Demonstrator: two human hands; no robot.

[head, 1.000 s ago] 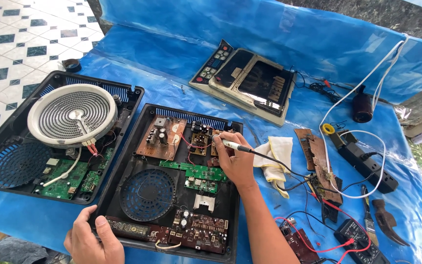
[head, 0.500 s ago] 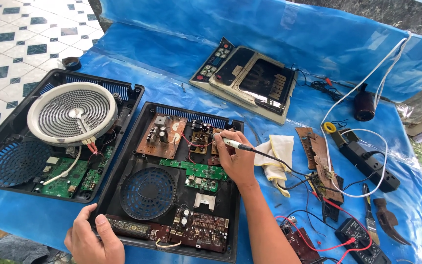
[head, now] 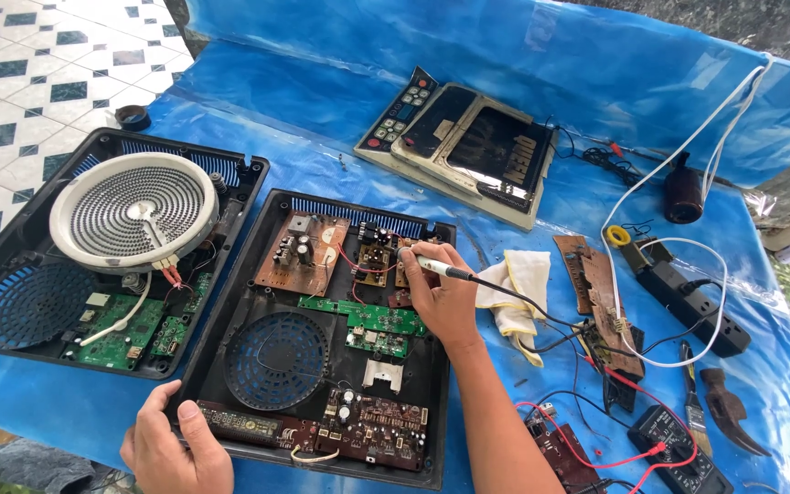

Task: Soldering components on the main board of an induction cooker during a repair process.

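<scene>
Two bare hands work at an opened black plastic cooker base (head: 230, 366) that lies flat on the blue-sheeted worktop (head: 322, 155). The right hand (head: 441, 297) is clenched around a slim pen-shaped soldering iron with a pale grip and black cord (head: 436, 267), its tip resting on the small brown circuit board (head: 378, 261) near the base's far edge. The left hand (head: 171, 448) grips the near left corner of the same base, thumb over the rim, beside the dark display board (head: 244, 425) along the front. Inside the base lie a green circuit board (head: 368, 320), a round black fan grille (head: 276, 359) and a larger brown board (head: 299, 252) at the back. Just right of the right hand sits a crumpled cream cloth (head: 516, 293). To the left, a second open black housing (head: 11, 265) holds a white round coiled heating element (head: 134, 212). Farther back rests a glass cooker top panel with a button strip (head: 459, 146). Off to the right lie a black power strip with white cable (head: 688, 297), a black multimeter with red leads (head: 678, 448) and a dark-headed hammer (head: 729, 412).
</scene>
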